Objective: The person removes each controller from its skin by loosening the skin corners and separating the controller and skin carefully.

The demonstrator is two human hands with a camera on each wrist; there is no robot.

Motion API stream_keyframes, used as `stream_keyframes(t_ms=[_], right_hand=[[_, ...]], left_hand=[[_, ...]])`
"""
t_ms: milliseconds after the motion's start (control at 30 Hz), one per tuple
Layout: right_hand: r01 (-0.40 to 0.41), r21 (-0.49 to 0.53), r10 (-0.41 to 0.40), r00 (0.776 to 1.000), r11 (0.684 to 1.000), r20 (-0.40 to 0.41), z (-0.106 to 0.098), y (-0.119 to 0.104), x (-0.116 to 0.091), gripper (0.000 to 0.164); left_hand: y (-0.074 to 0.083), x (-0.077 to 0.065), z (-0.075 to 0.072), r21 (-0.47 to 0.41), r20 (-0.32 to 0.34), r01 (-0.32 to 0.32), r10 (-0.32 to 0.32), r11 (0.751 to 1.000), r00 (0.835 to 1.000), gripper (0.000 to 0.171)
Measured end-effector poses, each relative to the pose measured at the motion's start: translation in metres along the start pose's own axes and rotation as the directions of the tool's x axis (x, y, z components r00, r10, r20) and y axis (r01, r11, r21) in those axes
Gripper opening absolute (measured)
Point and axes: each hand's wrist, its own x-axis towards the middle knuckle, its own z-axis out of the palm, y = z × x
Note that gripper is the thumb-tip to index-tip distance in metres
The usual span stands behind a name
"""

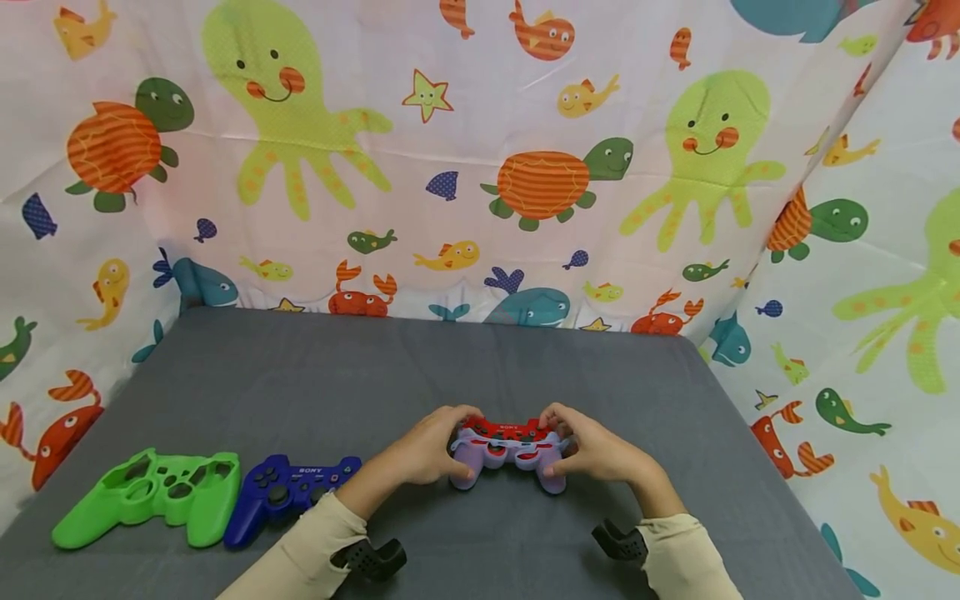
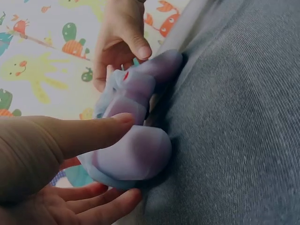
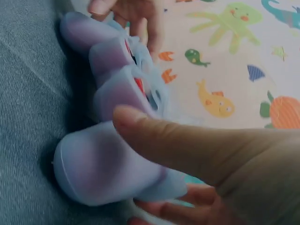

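Observation:
In the middle of the head view a red game controller [image 1: 507, 431] lies partly inside a translucent lavender silicone cover [image 1: 468, 461], low over the grey cloth. My left hand [image 1: 432, 444] grips its left end, the thumb [image 2: 105, 133] across the rounded cover handle [image 2: 145, 152] and the fingers curled round the far side. At the opposite end my right hand [image 1: 596, 446] holds on, with its thumb [image 3: 150, 136] over the other cover handle [image 3: 103, 164]. In both wrist views, small red patches show through openings in the cover. The cover hides most of the controller's lower half.
To the left lies a green silicone controller cover [image 1: 206, 510] with open cut-outs. Beside it, partly behind my left forearm, sits a blue game controller [image 1: 251, 510]. A curtain [image 1: 450, 158] printed with sea animals stands behind and at the sides of the grey cloth-covered table [image 1: 510, 367].

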Motion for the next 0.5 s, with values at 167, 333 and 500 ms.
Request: stream_keyframes(t_ms=[167,333,500], right_hand=[[0.025,0.091,-0.031,0.998,0.996,0.061,-0.004,0.016,0.002,0.056],[0.024,0.161,-0.039,0.995,0.987,0.095,-0.006,0.027,0.002,0.057],[-0.006,0.205,-0.025,0.988,0.979,0.15,-0.006,0.028,0.001,0.061]], left_hand=[[-0.001,-0.001,0.0,0.028,0.052,0.023,-0.025,0.999,0.998,0.076],[0.001,-0.004,0.002,0.06,0.045,0.043,-0.046,0.997,0.998,0.081],[0.005,-0.006,0.006,0.094,0.055,0.051,-0.056,0.994,0.997,0.098]])
